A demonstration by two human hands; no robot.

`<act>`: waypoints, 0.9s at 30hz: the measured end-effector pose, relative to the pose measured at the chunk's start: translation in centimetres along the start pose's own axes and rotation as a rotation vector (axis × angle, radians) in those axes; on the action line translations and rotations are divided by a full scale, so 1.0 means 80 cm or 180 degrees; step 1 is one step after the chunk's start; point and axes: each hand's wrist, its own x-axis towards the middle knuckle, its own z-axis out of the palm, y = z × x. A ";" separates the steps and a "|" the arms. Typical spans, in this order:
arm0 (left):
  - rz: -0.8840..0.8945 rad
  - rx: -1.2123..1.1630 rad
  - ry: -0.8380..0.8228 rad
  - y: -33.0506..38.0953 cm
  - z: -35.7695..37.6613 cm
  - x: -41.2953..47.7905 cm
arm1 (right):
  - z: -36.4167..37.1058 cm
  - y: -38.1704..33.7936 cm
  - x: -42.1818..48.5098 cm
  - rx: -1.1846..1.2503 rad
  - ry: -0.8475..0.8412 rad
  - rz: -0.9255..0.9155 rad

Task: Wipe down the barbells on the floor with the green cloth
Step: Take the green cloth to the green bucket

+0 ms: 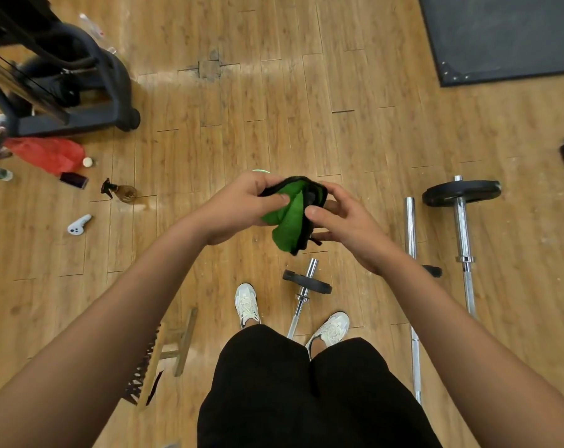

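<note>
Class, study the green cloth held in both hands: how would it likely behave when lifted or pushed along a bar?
The green cloth is probably floppy: it folds and droops between the left hand and right hand. Likely light, since finger pinches hold it up. Its plush-looking face would probably drag rather than slide, though texture is hard to judge.

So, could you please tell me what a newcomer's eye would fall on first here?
The bright green cloth, held at mid-frame between the left hand and the right hand, stands out first. Then, on the wooden floor, a short barbell lies between the shoes, and a bare bar lies beside a plate-loaded barbell at right.
</note>
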 end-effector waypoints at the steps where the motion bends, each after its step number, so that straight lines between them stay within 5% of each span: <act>1: -0.0015 0.0051 -0.0105 0.002 -0.002 -0.001 | 0.002 0.000 -0.001 -0.0036 0.0024 -0.0017; 11: -0.0035 -0.0773 0.0275 -0.007 -0.016 0.000 | 0.021 0.002 0.014 -0.0179 0.0226 -0.0440; 17: 0.0295 -0.1485 0.1202 -0.007 -0.035 0.002 | 0.006 0.008 0.018 0.0577 0.0844 -0.0191; 22: 0.0475 -0.1637 0.1334 0.003 -0.039 0.002 | -0.012 -0.006 0.015 0.0080 0.0277 0.0080; 27: 0.0590 -0.1575 0.0952 0.019 -0.036 0.007 | -0.002 -0.047 0.027 -0.0215 0.0033 -0.0757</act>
